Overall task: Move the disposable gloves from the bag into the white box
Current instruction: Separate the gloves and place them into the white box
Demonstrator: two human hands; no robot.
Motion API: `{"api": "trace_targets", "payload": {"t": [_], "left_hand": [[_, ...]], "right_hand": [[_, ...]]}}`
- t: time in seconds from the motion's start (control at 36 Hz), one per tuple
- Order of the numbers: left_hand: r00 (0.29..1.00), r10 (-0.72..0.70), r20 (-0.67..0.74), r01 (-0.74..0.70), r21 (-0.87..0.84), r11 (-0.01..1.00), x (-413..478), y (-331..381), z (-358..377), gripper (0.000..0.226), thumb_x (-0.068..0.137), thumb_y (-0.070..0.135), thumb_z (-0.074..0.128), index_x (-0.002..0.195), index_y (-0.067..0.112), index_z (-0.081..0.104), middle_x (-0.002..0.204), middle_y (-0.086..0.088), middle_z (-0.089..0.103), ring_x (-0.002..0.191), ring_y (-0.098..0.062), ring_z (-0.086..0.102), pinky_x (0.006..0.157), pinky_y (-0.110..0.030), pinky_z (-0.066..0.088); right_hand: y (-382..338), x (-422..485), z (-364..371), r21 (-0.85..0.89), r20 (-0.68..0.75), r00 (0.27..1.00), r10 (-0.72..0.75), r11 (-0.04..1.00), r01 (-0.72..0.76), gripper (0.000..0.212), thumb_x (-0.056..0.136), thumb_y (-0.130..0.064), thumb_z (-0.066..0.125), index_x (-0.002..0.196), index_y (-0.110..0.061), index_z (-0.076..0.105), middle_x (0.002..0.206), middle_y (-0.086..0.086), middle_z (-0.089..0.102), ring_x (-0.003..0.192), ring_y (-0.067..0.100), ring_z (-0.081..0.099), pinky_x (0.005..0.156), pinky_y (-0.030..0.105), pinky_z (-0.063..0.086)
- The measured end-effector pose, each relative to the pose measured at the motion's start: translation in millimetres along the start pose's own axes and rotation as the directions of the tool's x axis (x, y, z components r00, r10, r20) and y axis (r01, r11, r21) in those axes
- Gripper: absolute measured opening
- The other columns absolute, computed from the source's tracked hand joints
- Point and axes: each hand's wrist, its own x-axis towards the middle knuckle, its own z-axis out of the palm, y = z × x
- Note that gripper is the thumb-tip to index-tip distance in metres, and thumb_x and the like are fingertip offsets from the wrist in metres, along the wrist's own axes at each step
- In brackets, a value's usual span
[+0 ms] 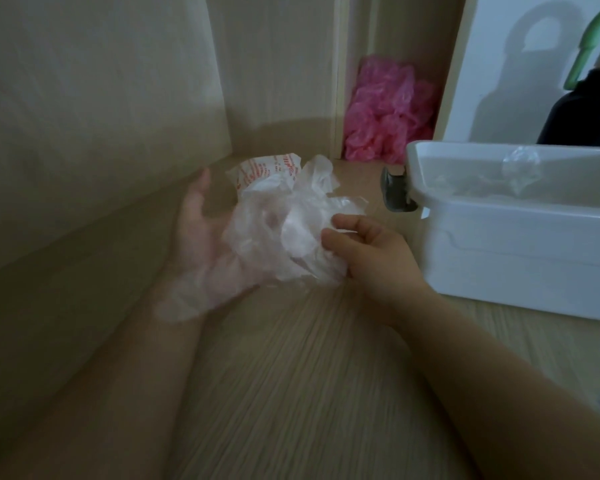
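Observation:
A crumpled bunch of clear disposable gloves point(291, 233) lies between my two hands above the wooden surface. My left hand point(201, 237) is palm up under the bunch's left side, fingers spread, with thin plastic draped over the wrist. My right hand point(371, 251) pinches the bunch's right edge between thumb and fingers. Just behind the bunch lies the bag point(267, 173), clear with red print. The white box point(520, 237) stands to the right, open, with some clear plastic inside point(520, 168).
A pile of pink plastic point(385, 116) fills the narrow gap at the back. A pale panel wall point(94, 116) runs along the left. A grey latch point(394, 190) sticks out from the box's left end. A dark bottle point(586, 112) stands behind the box.

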Motion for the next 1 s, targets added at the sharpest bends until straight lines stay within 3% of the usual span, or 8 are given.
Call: {"api": "trace_targets", "payload": {"t": [0.14,0.25,0.39,0.47,0.56,0.69,0.83,1.0], "left_hand": [[0.996,-0.028,0.089,0.010,0.199,0.980,-9.8,-13.2,24.2,0.059,0.051,0.024,0.089,0.107,0.014,0.074,0.118,-0.015,0.066,0.107,-0.030,0.064,0.100,-0.051,0.045],[1.000,-0.007,-0.009,0.011,0.540,0.841,-5.2,-13.6,21.7,0.048,0.061,-0.001,0.076,0.107,0.006,0.068,0.088,-0.012,0.071,0.081,-0.024,0.068,0.076,-0.036,0.057],[0.990,-0.026,-0.142,0.093,0.491,0.866,-2.6,-12.0,18.5,0.035,0.078,0.007,0.069,0.112,0.002,0.065,0.109,-0.023,0.068,0.101,-0.038,0.065,0.093,-0.052,0.049],[0.985,-0.034,-0.171,0.112,0.468,0.876,-1.1,-13.0,19.7,0.025,0.084,0.011,0.062,0.108,0.005,0.067,0.107,-0.021,0.069,0.094,-0.032,0.068,0.083,-0.041,0.055],[0.982,-0.037,-0.183,0.116,0.444,0.889,2.5,-14.4,18.8,0.021,0.090,0.008,0.058,0.108,0.005,0.067,0.101,-0.018,0.071,0.088,-0.028,0.069,0.076,-0.037,0.057],[0.980,0.016,-0.198,0.068,0.413,0.908,2.6,-11.1,17.9,0.016,0.088,0.003,0.058,0.102,0.004,0.066,0.082,-0.011,0.068,0.068,-0.019,0.067,0.057,-0.028,0.059],[0.951,0.058,-0.303,0.024,0.261,0.965,3.2,-6.9,21.0,0.013,0.090,0.005,0.057,0.084,0.016,0.060,0.063,0.003,0.062,0.048,-0.004,0.061,0.041,-0.019,0.049],[0.916,0.204,-0.344,-0.103,0.290,0.951,-1.9,2.1,19.6,0.011,0.092,0.009,0.057,0.087,0.018,0.061,0.055,0.008,0.062,0.047,-0.001,0.059,0.042,-0.015,0.047]], "right_hand": [[0.2,-1.7,-1.6,-0.091,-0.055,0.998,-0.023,0.996,0.017,0.022,0.088,-0.025,0.065,0.107,-0.029,0.056,0.092,-0.009,0.067,0.072,-0.001,0.060,0.051,0.002,0.043],[0.1,1.4,-2.2,-0.111,-0.117,0.992,-0.038,0.993,0.025,0.022,0.088,-0.025,0.065,0.109,-0.024,0.059,0.079,-0.010,0.066,0.071,0.002,0.062,0.061,0.013,0.050],[0.8,5.2,0.5,0.047,-0.229,0.973,0.038,0.999,-0.028,0.026,0.091,-0.030,0.060,0.112,-0.013,0.060,0.055,-0.010,0.061,0.051,0.002,0.056,0.053,0.025,0.049],[-0.5,6.2,2.1,0.250,-0.119,0.985,0.129,0.963,-0.096,0.055,0.084,-0.044,0.065,0.126,-0.012,0.052,0.093,0.003,0.068,0.085,0.014,0.068,0.066,0.033,0.057],[1.4,3.9,4.1,0.101,0.025,0.981,0.194,0.976,-0.195,0.080,0.065,-0.046,0.078,0.132,-0.014,0.050,0.115,0.007,0.065,0.098,0.023,0.067,0.083,0.043,0.057],[7.5,1.1,2.8,-0.124,-0.044,0.996,0.079,0.989,-0.084,0.021,0.084,-0.018,0.067,0.098,-0.003,0.066,0.087,0.006,0.069,0.078,0.018,0.066,0.076,0.030,0.055],[0.8,-4.1,5.5,-0.215,-0.097,0.993,-0.064,0.976,0.042,0.032,0.090,-0.022,0.058,0.092,0.011,0.060,0.072,0.009,0.054,0.061,0.011,0.048,0.050,0.015,0.038],[-32.6,-13.0,19.0,-0.380,-0.089,0.969,-0.230,0.907,0.181,0.031,0.094,-0.029,0.054,0.085,0.000,0.063,0.072,0.011,0.062,0.060,0.015,0.057,0.060,0.024,0.049]]}}
